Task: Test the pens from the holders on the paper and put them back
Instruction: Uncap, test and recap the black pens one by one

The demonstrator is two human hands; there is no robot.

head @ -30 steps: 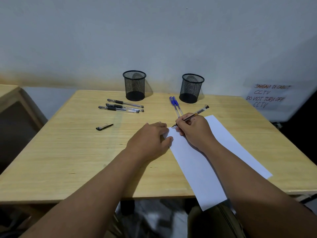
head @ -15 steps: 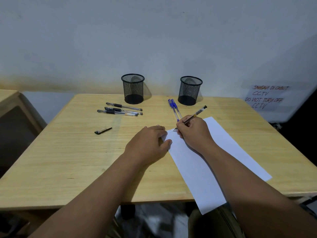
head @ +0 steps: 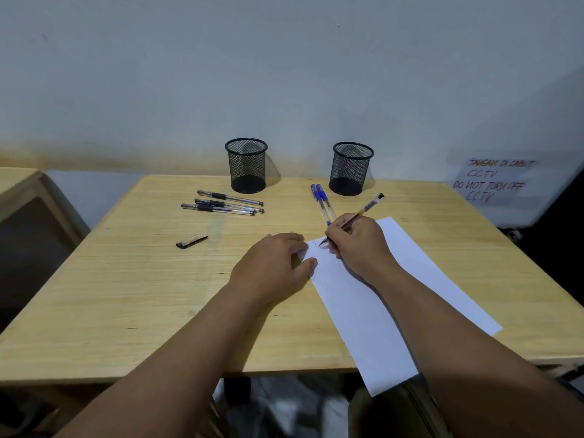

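My right hand [head: 358, 245] grips an uncapped black pen [head: 366, 207], its tip touching the top left corner of the white paper [head: 379, 298], where small ink marks show. My left hand [head: 271, 263] lies flat, fingers pressing the paper's left edge. Two empty black mesh holders stand at the back: the left holder [head: 246, 165] and the right holder [head: 350, 169]. Three black pens [head: 226, 203] lie in front of the left holder. Two blue pens [head: 322, 202] lie in front of the right holder. A pen cap [head: 191, 241] rests on the table to the left.
The wooden table [head: 142, 295] stands against a grey wall. The paper hangs over the table's front edge. A handwritten CCTV notice [head: 493, 181] is at the right. Another wooden table [head: 19, 181] is at the far left.
The right hand has shifted slightly while holding the pen at the paper's corner, and small marks now show there. The view has tilted a little. The left hand stays on the paper.
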